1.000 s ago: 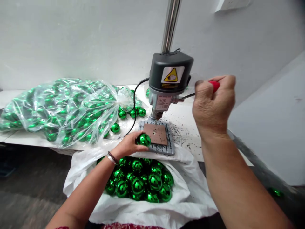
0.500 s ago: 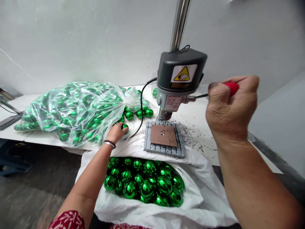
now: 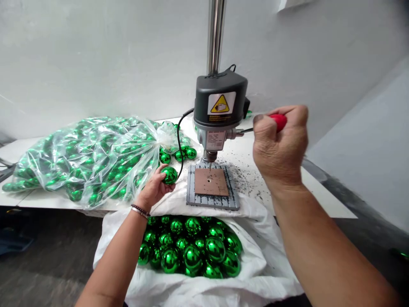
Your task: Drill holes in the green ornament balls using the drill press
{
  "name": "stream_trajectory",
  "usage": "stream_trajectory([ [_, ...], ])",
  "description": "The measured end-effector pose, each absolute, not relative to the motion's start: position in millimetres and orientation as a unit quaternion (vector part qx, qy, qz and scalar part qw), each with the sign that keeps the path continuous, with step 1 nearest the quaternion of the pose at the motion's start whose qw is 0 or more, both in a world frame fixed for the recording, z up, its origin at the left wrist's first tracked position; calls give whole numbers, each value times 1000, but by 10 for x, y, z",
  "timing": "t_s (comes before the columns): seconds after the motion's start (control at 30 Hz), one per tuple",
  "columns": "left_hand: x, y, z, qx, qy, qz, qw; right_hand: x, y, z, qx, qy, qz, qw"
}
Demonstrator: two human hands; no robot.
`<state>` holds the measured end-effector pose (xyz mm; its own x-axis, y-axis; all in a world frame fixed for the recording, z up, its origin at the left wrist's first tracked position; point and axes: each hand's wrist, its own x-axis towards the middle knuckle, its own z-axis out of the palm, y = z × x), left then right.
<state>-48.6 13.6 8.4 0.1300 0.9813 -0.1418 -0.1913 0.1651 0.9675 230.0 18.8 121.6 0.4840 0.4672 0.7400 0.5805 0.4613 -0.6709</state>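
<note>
In my left hand (image 3: 154, 186) is a shiny green ball (image 3: 169, 175), held between thumb and fingers beside the knotted plastic bag. My right hand (image 3: 278, 143) is closed round the red knob (image 3: 279, 122) of the lever on a small drill press (image 3: 220, 100). The thin drill bit (image 3: 210, 165) stands above a brown square pad (image 3: 211, 182) with a hole in it. That pad lies on the grooved grey base (image 3: 191, 187), which is strewn with dark shavings. Below the base, a white sack (image 3: 255, 251) lies open around many green balls (image 3: 192, 256).
A large clear plastic bag (image 3: 96, 157) full of green balls covers the left of the white table (image 3: 322, 200). Several loose green balls (image 3: 191, 153) sit near its knot. A black cable (image 3: 179, 136) hangs left of the drill press. Dark shavings are scattered to the right of the base.
My left hand has lifted a green ball from beside the bag and turned it upward. My right hand stays on the red knob. The whole view has shifted somewhat.
</note>
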Motion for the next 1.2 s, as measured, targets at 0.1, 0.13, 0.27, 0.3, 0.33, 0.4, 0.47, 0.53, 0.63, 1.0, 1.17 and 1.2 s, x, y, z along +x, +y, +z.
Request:
stream_trajectory([
  [0.1, -344, 81, 47, 340, 361, 470, 731, 2308, 195, 1208, -513, -512, -40, 687],
  [0.13, -295, 83, 16, 317, 347, 473, 745, 2310, 197, 1205, -514, -513, -40, 686],
  [0.27, -107, 150, -102, 292, 354, 488, 742, 2314, 206, 1191, -509, -512, -48, 690],
  [0.3, -63, 175, -118, 304, 368, 484, 733, 2315, 207, 1187, -509, -514, -52, 689],
  [0.33, -19, 202, -127, 321, 383, 474, 725, 2316, 208, 1183, -511, -515, -53, 686],
  [0.4, 68, 259, -124, 363, 412, 449, 705, 2324, 207, 1177, -518, -520, -49, 677],
  [0.47, 160, 318, -97, 414, 438, 417, 681, 2338, 204, 1173, -524, -525, -41, 669],
  [0.53, 254, 374, -52, 463, 469, 384, 646, 2355, 202, 1170, -525, -531, -38, 664],
  [0.63, 383, 450, 27, 526, 520, 333, 585, 2374, 202, 1165, -525, -541, -40, 656],
  [1.0, 560, 570, 135, 623, 555, 245, 494, 2359, 178, 1177, -546, -555, -47, 626],
  [1.17, 622, 578, 202, 670, 571, 212, 424, 2361, 167, 1190, -554, -555, -37, 619],
  [1.2, 636, 579, 207, 682, 572, 210, 404, 2361, 165, 1193, -555, -556, -36, 618],
])
